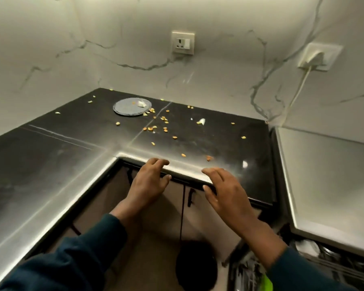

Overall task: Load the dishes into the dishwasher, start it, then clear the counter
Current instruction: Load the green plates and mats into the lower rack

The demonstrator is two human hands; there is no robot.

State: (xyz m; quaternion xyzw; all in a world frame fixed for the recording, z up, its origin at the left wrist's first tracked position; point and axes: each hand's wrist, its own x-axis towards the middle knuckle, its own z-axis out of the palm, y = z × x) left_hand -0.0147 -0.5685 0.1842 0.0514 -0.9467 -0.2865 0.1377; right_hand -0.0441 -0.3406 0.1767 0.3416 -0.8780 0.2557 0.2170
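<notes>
Hands at counter (51,169) edge: your left hand (148,183) and right hand (225,192) hold nothing, fingers loosely spread. Plate (132,106) lies well beyond fingertips, among scattered kernels (156,122). Likely light, stiff, slick; pinch near rim.

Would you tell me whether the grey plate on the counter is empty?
Not empty: the grey plate carries a pale scrap and a crumb.

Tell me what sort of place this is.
Most likely a home kitchen: a dark L-shaped counter strewn with food scraps around a grey plate, wall sockets on a marble-look backsplash, and what seems an open dishwasher rack at lower right.
</notes>
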